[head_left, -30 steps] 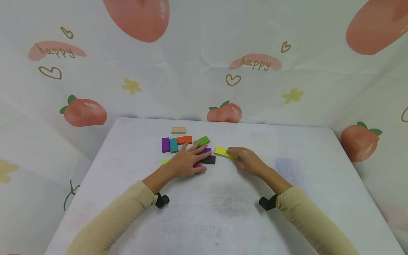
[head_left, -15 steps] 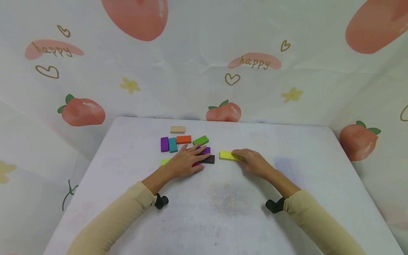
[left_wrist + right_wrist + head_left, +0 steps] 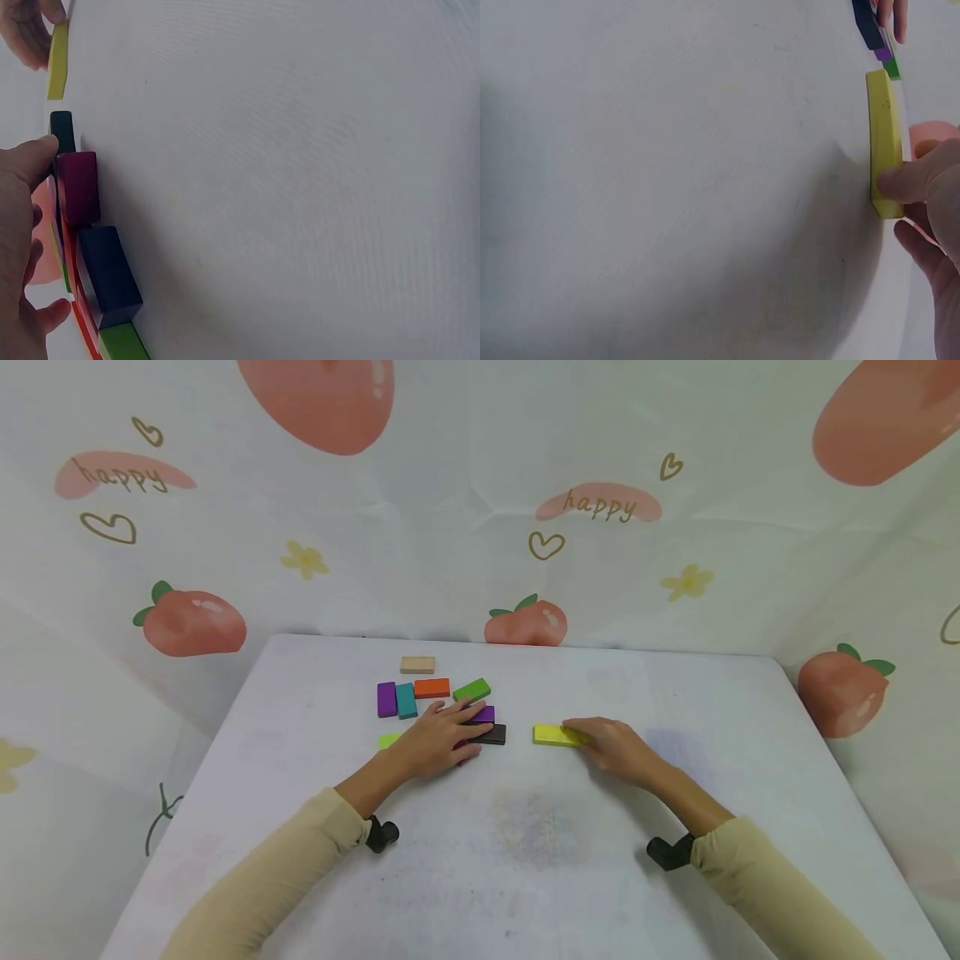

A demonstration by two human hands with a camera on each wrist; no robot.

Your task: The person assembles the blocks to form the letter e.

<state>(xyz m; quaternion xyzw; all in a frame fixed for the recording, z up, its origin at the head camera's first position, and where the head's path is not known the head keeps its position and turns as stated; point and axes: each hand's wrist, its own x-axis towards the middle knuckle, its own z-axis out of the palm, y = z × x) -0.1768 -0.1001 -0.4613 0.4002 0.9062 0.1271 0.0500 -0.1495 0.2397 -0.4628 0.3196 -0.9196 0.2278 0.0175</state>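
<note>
My right hand (image 3: 618, 750) pinches the near-right end of a yellow rectangular block (image 3: 551, 735); in the right wrist view the thumb lies on its face. To the left, my left hand (image 3: 431, 743) rests with spread fingers over a cluster of coloured blocks. A purple block (image 3: 483, 714) and a black block (image 3: 491, 734) stick out under its fingertips. Past the fingers lies a green block (image 3: 471, 689); a lime block (image 3: 387, 741) shows beside the wrist. The left wrist view reveals a magenta block (image 3: 79, 187) and a dark blue block (image 3: 109, 274). The hand partly hides red pieces.
Behind the left hand, a purple block (image 3: 386, 700) and a teal block (image 3: 406, 701) stand side by side, near an orange block (image 3: 432, 688). A plain wooden block (image 3: 417, 665) lies farther back on the white table (image 3: 525, 877). A printed cloth (image 3: 450, 527) hangs behind.
My right hand has drawn the yellow block to the right and slightly nearer, away from the cluster, and the block now lies straighter. The left hand has stayed nearly in place.
</note>
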